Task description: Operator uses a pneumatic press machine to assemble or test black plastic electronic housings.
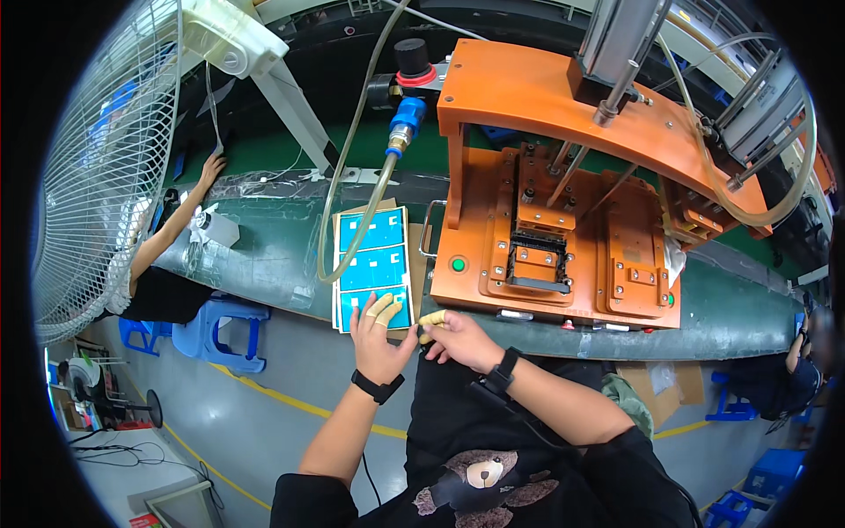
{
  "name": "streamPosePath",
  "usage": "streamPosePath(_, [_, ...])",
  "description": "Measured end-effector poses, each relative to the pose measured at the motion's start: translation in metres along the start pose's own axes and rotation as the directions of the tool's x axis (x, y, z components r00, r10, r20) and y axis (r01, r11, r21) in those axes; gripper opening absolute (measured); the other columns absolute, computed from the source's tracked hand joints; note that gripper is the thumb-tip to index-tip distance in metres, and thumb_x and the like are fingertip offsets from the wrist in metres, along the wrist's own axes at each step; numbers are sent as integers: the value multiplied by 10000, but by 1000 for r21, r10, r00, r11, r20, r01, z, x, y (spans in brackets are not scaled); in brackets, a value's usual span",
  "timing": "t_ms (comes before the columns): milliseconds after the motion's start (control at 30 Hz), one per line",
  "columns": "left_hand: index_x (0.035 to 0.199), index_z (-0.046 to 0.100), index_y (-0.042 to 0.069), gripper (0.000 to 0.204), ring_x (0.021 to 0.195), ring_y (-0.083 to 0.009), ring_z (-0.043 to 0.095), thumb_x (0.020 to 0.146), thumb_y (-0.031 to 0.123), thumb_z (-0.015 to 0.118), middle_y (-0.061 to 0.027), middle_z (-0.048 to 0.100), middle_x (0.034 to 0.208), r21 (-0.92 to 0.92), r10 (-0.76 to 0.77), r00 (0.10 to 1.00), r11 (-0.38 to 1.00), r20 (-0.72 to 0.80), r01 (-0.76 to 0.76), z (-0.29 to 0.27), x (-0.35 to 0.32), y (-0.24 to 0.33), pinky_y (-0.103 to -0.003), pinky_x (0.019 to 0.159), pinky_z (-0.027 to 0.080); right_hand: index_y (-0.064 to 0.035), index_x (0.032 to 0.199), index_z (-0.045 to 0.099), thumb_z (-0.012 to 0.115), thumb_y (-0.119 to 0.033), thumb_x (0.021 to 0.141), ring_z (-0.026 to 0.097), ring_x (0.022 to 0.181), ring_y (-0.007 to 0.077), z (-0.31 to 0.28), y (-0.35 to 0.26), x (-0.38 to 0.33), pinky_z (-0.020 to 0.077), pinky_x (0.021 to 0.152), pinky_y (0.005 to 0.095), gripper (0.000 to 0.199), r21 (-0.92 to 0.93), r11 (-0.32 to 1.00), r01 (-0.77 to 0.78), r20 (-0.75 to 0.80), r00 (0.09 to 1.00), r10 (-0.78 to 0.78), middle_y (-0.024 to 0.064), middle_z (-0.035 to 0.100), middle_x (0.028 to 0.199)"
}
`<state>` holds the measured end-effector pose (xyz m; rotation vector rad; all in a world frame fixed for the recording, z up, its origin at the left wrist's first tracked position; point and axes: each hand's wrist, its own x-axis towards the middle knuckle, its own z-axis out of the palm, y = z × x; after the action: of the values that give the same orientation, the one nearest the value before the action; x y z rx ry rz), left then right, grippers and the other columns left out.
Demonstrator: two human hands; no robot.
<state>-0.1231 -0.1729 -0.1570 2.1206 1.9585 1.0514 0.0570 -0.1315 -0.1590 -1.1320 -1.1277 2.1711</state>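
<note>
My left hand (380,345) lies with its fingers stretched over the lower end of a stack of blue sheets with white cut-out shapes (371,231). Yellow finger covers sit on some of its fingertips, and its thumb points toward my other hand. Just right of the sheets, my right hand (458,341) is closed in a pinch, also with yellow finger covers. Something small and dark shows at its fingertips, too small to name. Beyond my right hand stands an orange press fixture (458,233), a black frame-shaped part (539,283) seated in its nest.
A clear air hose (380,183) with a blue fitting loops down beside the sheets. At far left stands a wire-caged fan (106,176), near another person's arm (180,216). Blue stools (220,334) are below the green bench (282,238). Another person (788,378) is at far right.
</note>
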Motion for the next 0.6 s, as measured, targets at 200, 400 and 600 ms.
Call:
streamPosePath(200, [990, 684, 104, 263, 1273, -322, 518, 745, 140, 773, -69, 659, 1177, -170, -75, 997, 982, 33, 79, -7, 1, -6, -501, 1114, 253, -18, 1036, 610, 597, -278, 983, 602, 542, 82, 16, -7, 14, 482, 476, 202, 266, -69, 997, -20, -65, 998, 15, 36, 660, 844])
streamPosePath(400, [851, 703, 60, 86, 1027, -322, 655, 771, 65, 734, -141, 704, 1016, -325, -153, 988, 933, 28, 153, -16, 21, -13, -410, 933, 470, -27, 977, 623, 638, -272, 951, 578, 514, 70, 20, -6, 23, 469, 457, 206, 247, -76, 997, -12, -164, 986, -1, 28, 667, 801])
streamPosePath(600, [954, 700, -17, 130, 775, -102, 603, 903, 99, 670, -50, 691, 871, -405, -508, 839, 820, -193, 404, -79, 61, -158, -264, 719, 492, -8, 922, 621, 637, -219, 925, 560, 481, 105, 22, -4, 23, 465, 433, 251, 212, -68, 997, 30, -192, 980, -43, 47, 647, 742])
